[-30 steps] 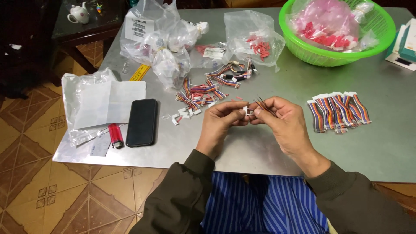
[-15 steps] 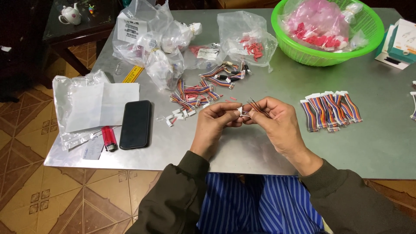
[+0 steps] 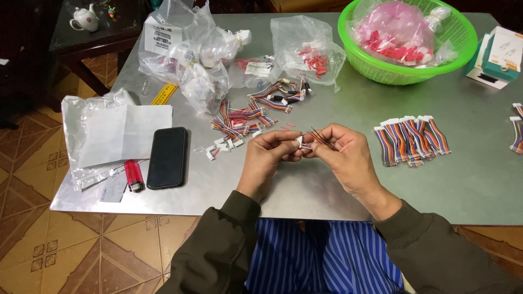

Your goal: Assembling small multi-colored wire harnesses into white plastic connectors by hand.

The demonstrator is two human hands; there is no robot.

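Pinching small white connector (image 3: pixel 299 142) in left hand (image 3: pixel 268 154); right hand (image 3: pixel 343 155) clenched on thin wires (image 3: pixel 321 137), slanting up-left, tips just beside connector, above counter (image 3: pixel 327 185).

Clear plastic bags (image 3: pixel 185 49) far left, teal-white box (image 3: pixel 504 54) far right, dark, perhaps switched-off phone screen (image 3: pixel 166 157).

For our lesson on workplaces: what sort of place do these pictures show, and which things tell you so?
Probably a home or small-workshop bench for hand-assembling wire harnesses. Sorted ribbon-cable bundles lie on the metal table, a green basket holds bagged red parts, and both hands work a small white connector.
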